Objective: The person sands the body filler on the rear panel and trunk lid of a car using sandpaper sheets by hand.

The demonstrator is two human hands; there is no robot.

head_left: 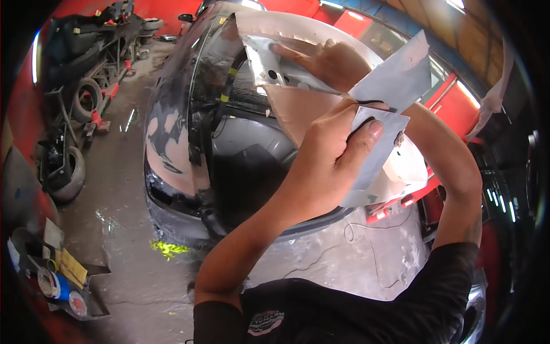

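My left hand [326,155] grips two thin, flat grey plates, its thumb pressed on the nearer plate [372,163]. The farther plate [401,71] sticks up to the right, and a brown smear marks the edge of the nearer one. Beyond them stands the raised trunk lid [298,26] of a car, with patches of pinkish-beige filler. My right hand [332,63] is at the lid with its index finger stretched out onto a pale recessed area; the other fingers are curled, and no object shows in it. The plates hide part of the lid and my right wrist.
The dark car body [172,143] has an open trunk [252,172] below the lid. Tyres [86,100] and red stands line the left wall. A cart with tape rolls [51,284] stands at lower left. Yellow-green scraps [168,248] and a cable [372,252] lie on the floor.
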